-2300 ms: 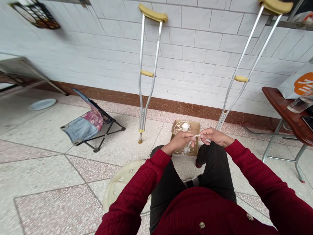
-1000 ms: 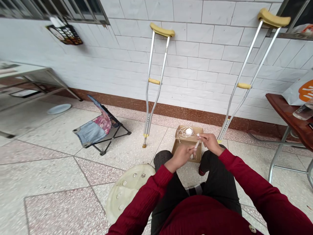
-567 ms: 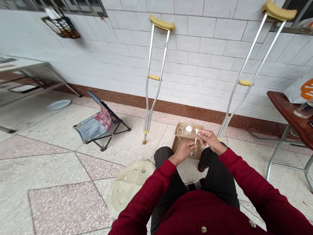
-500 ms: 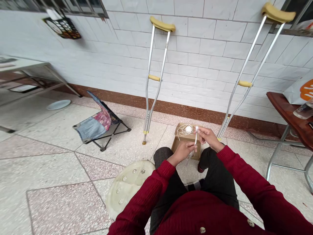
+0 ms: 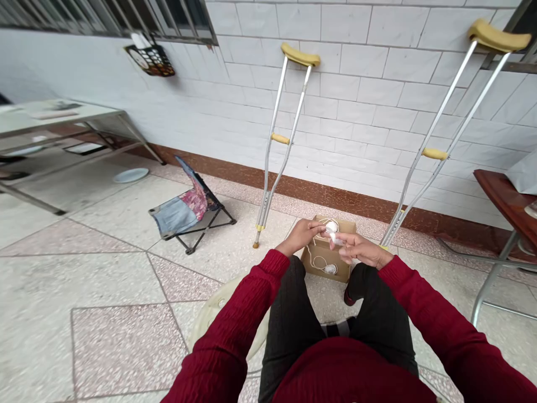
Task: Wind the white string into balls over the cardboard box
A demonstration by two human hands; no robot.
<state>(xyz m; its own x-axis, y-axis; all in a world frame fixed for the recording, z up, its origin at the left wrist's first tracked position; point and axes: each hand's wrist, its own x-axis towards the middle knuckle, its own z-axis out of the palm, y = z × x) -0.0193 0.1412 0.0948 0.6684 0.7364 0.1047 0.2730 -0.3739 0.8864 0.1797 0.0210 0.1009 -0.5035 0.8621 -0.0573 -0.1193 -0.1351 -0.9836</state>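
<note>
Both hands meet above an open cardboard box (image 5: 344, 272) on the floor between the feet. My left hand (image 5: 305, 235) pinches a small white piece (image 5: 334, 237), blurred and too small to make out well. From the other side, my right hand (image 5: 359, 249) holds the same piece between thumb and fingers. Behind them, a white ball of cord (image 5: 331, 226) lies on the box's far part. A smaller white ball (image 5: 331, 269) with loose loops of cord rests inside the near part.
Two crutches (image 5: 280, 138) (image 5: 434, 153) lean on the tiled wall. A folding chair (image 5: 178, 215) stands left, a round stool (image 5: 205, 319) beside my left leg. On the right is a brown table (image 5: 499, 196), on the far left a pale table (image 5: 100, 112).
The view has shifted, so the surroundings sit further right. My hands have come closer together around the white piece, which was stretched upright between them. The small ball in the box now shows.
</note>
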